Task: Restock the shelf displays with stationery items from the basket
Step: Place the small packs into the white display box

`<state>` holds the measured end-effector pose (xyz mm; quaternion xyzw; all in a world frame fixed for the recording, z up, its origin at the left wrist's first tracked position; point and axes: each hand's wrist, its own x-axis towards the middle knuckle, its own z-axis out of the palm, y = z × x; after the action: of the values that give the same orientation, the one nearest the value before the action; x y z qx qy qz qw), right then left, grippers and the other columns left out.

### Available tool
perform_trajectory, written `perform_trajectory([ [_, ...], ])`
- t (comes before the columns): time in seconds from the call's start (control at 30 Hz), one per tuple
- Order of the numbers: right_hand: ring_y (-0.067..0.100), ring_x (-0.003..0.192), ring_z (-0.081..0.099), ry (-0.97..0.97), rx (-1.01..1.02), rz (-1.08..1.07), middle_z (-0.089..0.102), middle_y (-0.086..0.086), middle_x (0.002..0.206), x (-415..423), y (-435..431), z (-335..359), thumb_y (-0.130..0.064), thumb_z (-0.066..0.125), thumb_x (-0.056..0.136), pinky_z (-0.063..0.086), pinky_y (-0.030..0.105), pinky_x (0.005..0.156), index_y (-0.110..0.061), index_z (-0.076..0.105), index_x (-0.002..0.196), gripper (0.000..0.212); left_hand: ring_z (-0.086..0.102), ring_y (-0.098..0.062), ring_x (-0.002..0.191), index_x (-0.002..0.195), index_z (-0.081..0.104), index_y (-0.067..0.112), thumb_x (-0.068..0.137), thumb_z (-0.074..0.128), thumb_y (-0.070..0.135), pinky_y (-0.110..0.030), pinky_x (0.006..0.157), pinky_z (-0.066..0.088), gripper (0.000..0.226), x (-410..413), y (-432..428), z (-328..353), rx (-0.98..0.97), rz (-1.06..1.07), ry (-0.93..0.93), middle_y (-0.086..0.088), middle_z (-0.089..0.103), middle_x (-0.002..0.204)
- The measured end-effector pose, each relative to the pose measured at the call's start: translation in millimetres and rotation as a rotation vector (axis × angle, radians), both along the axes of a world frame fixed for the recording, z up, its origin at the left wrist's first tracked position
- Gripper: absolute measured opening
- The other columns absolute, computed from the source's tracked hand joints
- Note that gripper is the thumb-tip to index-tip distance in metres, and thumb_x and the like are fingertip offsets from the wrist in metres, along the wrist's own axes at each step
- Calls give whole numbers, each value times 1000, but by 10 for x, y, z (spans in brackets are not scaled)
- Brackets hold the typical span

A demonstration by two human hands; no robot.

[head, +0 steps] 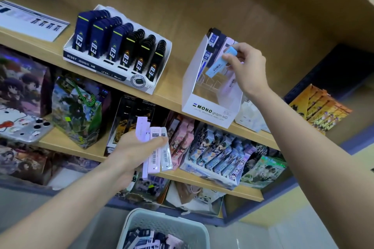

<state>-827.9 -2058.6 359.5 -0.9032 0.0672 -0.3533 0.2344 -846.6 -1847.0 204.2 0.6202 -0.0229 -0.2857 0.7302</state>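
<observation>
Before the shelf [172, 92], hands [245, 66] [133, 147] grip lead cases [220, 64] [156, 148].

Basket [166, 223] front beyond bottom edge.

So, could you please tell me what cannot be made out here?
Head view only.
The basket: cut off by the bottom edge, contents blurred.
The blue case: print too small; right hand covers one end.
The display box: right side hidden behind that hand.
The cases in the left hand: count unclear, they overlap.
</observation>
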Motion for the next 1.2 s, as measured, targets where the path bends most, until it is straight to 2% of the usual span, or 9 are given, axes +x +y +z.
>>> perform_trajectory([
  [0.17,-1,67,60,-10,60,67,63,7,88,34,27,-12,-6,57,92,48,10,60,-8,61,95,5,65,-27,90,87,67,18,82,73,21,-49,93,49,8,0,10,1,-1,-3,8,-6,71,85],
  [0.33,6,74,60,37,19,36,63,-1,87,48,-4,-124,-8,58,91,51,13,69,-9,66,101,13,65,-26,89,87,66,16,80,74,21,-50,94,48,12,9,-2,2,-12,9,14,-7,71,84],
  [0.4,8,79,59,69,-38,47,64,-1,91,73,12,-125,-8,58,91,53,22,80,-9,68,105,17,65,-26,88,87,66,15,80,74,21,-49,93,49,12,9,-1,-4,-11,11,15,-7,71,83],
  [0.53,10,75,58,89,-119,14,59,6,98,129,28,-110,-9,64,87,51,20,77,-11,66,105,18,66,-23,80,89,66,14,82,73,19,-45,86,51,11,14,4,0,-28,14,11,-5,71,79],
  [0.7,19,72,58,25,39,-74,51,-1,84,142,-26,-158,0,67,83,47,8,65,-6,54,110,30,67,-20,73,88,65,15,83,71,18,-40,76,53,9,4,1,13,-47,9,10,-4,71,74],
  [0.87,20,89,58,72,-93,-124,50,3,108,140,14,-203,-12,61,90,45,17,78,-9,49,129,40,66,-20,71,87,65,15,83,71,18,-33,63,51,7,1,22,5,-57,5,10,-5,70,76],
  [1.0,4,80,46,-138,-56,-85,50,0,96,-175,303,-384,-10,51,95,37,12,70,-10,50,111,16,66,-20,71,87,65,15,84,70,18,-31,56,48,7,9,34,3,-67,12,17,-6,70,78],
  [1.07,0,69,45,-50,5,2,53,-3,87,-438,484,-563,-12,49,97,38,11,65,-14,51,101,5,66,-21,72,88,66,15,84,70,19,-31,56,48,7,13,39,3,-68,1,14,-7,70,78],
  [1.2,-2,61,51,480,169,66,63,-2,82,-782,686,-958,-28,49,98,41,13,59,-18,60,96,15,68,-23,82,92,67,14,83,71,20,-36,70,52,11,4,26,-8,-58,-53,-29,-7,72,83],
])
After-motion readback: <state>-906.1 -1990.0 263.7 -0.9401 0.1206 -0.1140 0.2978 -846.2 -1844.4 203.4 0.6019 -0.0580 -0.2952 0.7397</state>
